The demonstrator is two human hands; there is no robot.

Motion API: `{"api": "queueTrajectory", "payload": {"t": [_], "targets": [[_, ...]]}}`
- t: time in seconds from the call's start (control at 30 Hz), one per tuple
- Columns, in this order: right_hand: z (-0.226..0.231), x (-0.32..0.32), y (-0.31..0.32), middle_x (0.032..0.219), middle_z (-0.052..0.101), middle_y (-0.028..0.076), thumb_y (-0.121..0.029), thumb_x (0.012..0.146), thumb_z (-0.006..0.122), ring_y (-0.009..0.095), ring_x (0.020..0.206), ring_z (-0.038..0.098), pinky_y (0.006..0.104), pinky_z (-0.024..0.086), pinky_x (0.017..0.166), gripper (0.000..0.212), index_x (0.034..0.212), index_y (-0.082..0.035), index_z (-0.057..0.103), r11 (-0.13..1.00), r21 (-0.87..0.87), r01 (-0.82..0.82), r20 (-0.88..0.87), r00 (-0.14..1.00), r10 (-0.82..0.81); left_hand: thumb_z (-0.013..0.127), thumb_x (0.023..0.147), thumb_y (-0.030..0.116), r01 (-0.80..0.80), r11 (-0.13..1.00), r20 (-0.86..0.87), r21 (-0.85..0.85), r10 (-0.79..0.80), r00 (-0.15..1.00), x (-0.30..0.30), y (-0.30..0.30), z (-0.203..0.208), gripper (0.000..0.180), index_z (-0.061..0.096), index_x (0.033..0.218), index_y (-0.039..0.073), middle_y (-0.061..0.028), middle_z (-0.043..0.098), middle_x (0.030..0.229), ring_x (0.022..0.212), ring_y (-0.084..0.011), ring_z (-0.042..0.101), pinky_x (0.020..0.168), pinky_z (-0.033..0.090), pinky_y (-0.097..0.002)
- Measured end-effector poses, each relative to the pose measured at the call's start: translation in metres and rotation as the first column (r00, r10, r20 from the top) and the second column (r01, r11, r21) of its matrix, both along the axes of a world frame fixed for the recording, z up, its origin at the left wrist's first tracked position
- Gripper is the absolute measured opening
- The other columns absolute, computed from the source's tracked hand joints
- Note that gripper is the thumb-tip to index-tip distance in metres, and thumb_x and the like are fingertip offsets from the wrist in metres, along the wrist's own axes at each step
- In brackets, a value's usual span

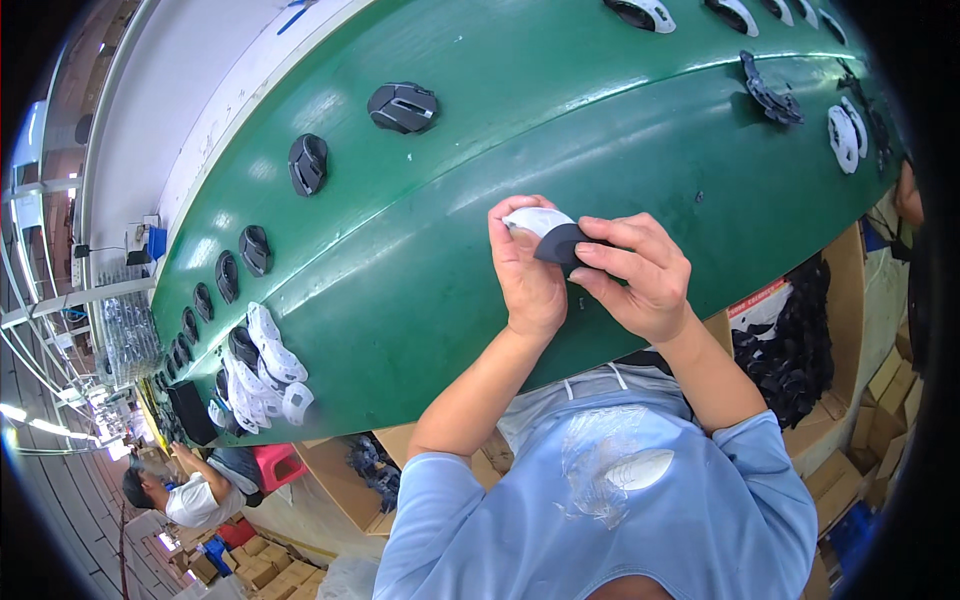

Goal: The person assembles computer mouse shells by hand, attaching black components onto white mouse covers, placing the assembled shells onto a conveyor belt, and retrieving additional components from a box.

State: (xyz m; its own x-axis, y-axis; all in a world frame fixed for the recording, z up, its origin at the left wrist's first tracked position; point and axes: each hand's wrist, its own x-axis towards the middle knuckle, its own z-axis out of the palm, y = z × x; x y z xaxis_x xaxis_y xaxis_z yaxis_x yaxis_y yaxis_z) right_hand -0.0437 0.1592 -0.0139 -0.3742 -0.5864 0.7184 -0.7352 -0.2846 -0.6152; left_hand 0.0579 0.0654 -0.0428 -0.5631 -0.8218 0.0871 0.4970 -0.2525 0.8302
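Above the near part of the green work surface, my left hand is closed around a white computer mouse shell. My right hand pinches a dark curved cover piece between thumb and fingers. The dark piece lies against the right end of the white shell and covers part of it. Whether the two parts are joined, I cannot tell. My left fingers pass behind the shell, so its far side is hidden.
Black computer mice stand in a curving row at left. White mouse shells are heaped below them; more white-and-black ones line the far right. Cardboard boxes of black parts sit below the near edge. A co-worker sits at far left.
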Motion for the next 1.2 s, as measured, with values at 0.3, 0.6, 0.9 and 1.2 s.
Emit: {"api": "queueTrajectory", "payload": {"t": [0.3, 0.6, 0.9, 1.2], "targets": [[0.008, 0.003, 0.003, 0.107, 0.074, 0.013, -0.005, 0.070, 0.086, 0.027, 0.085, 0.069, 0.0331, 0.056, 0.070, 0.032, 0.101, -0.009, 0.079, 0.996, -0.084, 0.002, 0.095, 0.995, 0.006, 0.051, 0.103, 0.053, -0.050, 0.999, -0.004, -0.013, 0.050, 0.999, -0.002, 0.000, -0.009, 0.044, 0.047, 0.119, 0.012, -0.0076, 0.052, 0.108, 0.098, -0.0162, 0.055, 0.085, 0.048, -0.0304], [-0.011, 0.003, -0.003, 0.108, 0.074, 0.014, -0.001, 0.072, 0.085, 0.024, 0.085, 0.068, 0.0317, 0.056, 0.070, 0.033, 0.104, -0.007, 0.078, 0.998, -0.060, 0.035, 0.247, 0.969, -0.019, 0.060, 0.100, 0.047, -0.122, 0.991, -0.089, 0.055, 0.127, 0.988, -0.006, -0.003, -0.008, 0.044, 0.046, 0.116, 0.009, -0.0070, 0.052, 0.105, 0.091, -0.0133, 0.052, 0.080, 0.045, -0.0280], [-0.020, 0.007, -0.009, 0.104, 0.075, 0.011, -0.005, 0.070, 0.085, 0.026, 0.084, 0.069, 0.0343, 0.057, 0.072, 0.029, 0.098, -0.007, 0.078, 0.998, 0.006, 0.055, 0.160, 0.986, -0.055, 0.062, 0.101, 0.040, -0.194, 0.981, -0.075, 0.008, 0.194, 0.978, -0.008, -0.004, -0.013, 0.040, 0.045, 0.118, 0.009, -0.0091, 0.055, 0.109, 0.094, -0.0168, 0.058, 0.082, 0.049, -0.0289], [-0.010, -0.020, -0.028, 0.084, 0.072, 0.012, -0.007, 0.081, 0.074, 0.026, 0.069, 0.067, 0.0362, 0.053, 0.062, 0.015, 0.095, -0.002, 0.072, 0.976, 0.217, 0.023, 0.175, 0.983, -0.062, 0.059, 0.103, 0.020, -0.017, 0.988, 0.241, -0.154, 0.054, 0.969, 0.007, -0.020, 0.004, 0.030, 0.064, 0.119, -0.005, -0.0142, 0.071, 0.111, 0.108, -0.0207, 0.066, 0.094, 0.053, -0.0362]]}}
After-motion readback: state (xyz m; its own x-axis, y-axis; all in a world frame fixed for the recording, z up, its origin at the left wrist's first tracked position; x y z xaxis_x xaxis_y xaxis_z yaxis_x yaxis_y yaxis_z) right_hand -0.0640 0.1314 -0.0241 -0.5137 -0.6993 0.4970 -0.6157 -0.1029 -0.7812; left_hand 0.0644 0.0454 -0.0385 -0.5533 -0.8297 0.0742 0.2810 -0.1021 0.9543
